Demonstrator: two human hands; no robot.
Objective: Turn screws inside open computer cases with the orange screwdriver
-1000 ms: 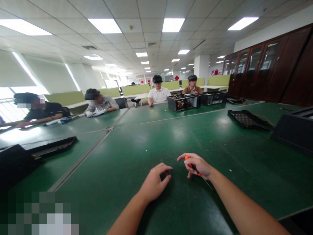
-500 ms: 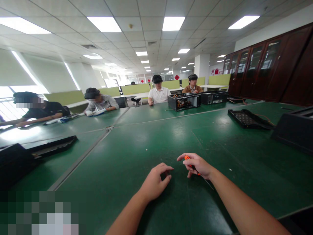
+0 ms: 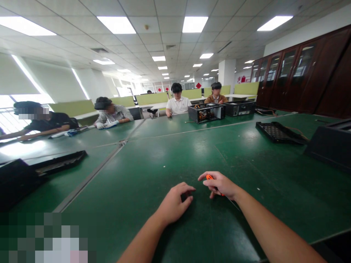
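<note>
In the head view my right hand (image 3: pixel 223 185) holds a screwdriver (image 3: pixel 210 177) with an orange handle. Its thin metal shaft points back under my wrist, and part of the handle is hidden by my fingers. My index finger stretches out past the grip. My left hand (image 3: pixel 175 202) is just to the left, over the green tabletop (image 3: pixel 131 190). Nothing is in it; the thumb and curved fingers stand apart with a gap between them. The two hands do not touch.
An opened computer case (image 3: pixel 207 113) stands across the table, beside another case (image 3: pixel 240 108). A black panel (image 3: pixel 272 132) and a dark case (image 3: pixel 331 144) sit at right. At left are a black case (image 3: pixel 16 180) and a tray-like panel (image 3: pixel 61 162). Several people sit around the table.
My right thumb has shifted slightly on the screwdriver's handle. My left hand keeps almost the same pose and place.
</note>
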